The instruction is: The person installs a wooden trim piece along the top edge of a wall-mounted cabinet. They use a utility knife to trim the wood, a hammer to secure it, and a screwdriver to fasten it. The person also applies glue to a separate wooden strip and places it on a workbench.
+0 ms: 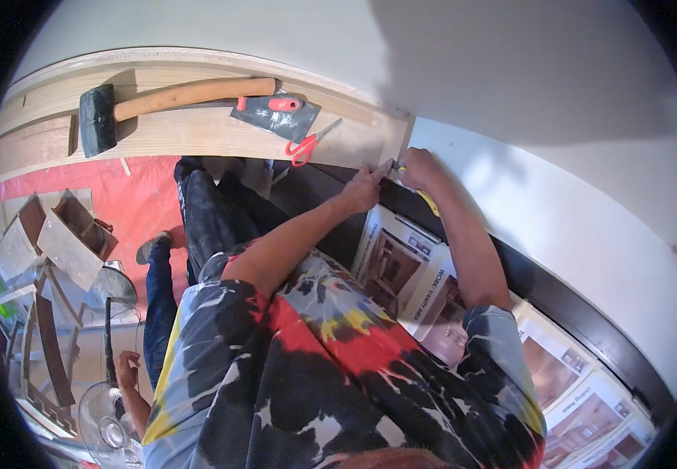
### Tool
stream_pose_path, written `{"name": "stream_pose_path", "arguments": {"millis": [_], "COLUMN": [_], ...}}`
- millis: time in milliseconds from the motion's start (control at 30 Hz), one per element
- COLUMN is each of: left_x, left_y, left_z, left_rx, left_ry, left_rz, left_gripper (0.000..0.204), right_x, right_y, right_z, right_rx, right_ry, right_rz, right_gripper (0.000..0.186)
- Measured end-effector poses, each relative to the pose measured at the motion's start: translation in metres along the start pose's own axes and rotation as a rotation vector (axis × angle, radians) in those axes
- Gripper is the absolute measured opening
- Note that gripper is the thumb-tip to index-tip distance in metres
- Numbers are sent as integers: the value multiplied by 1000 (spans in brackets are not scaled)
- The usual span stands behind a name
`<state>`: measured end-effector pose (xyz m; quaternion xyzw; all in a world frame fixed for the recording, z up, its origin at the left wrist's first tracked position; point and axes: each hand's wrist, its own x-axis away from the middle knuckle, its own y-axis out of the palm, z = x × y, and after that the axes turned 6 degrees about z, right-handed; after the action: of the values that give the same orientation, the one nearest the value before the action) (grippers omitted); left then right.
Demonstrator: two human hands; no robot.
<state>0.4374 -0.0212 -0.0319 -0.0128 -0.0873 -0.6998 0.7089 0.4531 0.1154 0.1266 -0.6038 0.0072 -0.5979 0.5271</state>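
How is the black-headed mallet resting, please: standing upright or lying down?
The mallet is lying down: its wooden handle stretches lengthwise along the wooden ledge, its black head at the left.

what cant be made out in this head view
- Yellow-handled tool: its middle is hidden by the right hand.
- Whatever the left hand may be pinching: too small and covered by the fingers to identify.
- Printed panels: partly covered by the tie-dye shirt and right arm.
- Other person's upper body: hidden behind the shirt; a forearm, hand and leg show.
- Fan: cut off at the lower rim.
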Motion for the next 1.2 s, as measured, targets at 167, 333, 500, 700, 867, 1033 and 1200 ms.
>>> {"name": "stream_pose_path", "arguments": {"millis": [167, 333, 500, 700, 867, 1033, 1200], "left_x": [6, -6, 11, 7, 17, 11, 15], "left_y": [1, -2, -20, -8, -10, -8, -5], "left_z": [-5, 0, 19, 12, 6, 11, 7], "left_rx": [-47, -25, -83, -38, -111, -79, -53], "left_ry": [18, 113, -7, -11, 55, -2, 17], "left_rz": [-10, 22, -77, -15, -5, -28, -11], "left_gripper": [75, 81, 85, 85, 84, 83, 81], "right_x": [-7, -1, -2, 8, 4, 3, 3], "right_y": [25, 7, 29, -12, 17, 11, 4], "right_z": [2, 24, 18, -2, -1, 12, 4], "right_rx": [67, -9, 64, 0, 24, 68, 96], "right_ry": [8, 30, -11, -38, 34, -74, -62], "right_rz": [-101, -6, -32, -13, -81, -18, -83], "right_gripper": [23, 21, 23, 23, 21, 20, 21]}}
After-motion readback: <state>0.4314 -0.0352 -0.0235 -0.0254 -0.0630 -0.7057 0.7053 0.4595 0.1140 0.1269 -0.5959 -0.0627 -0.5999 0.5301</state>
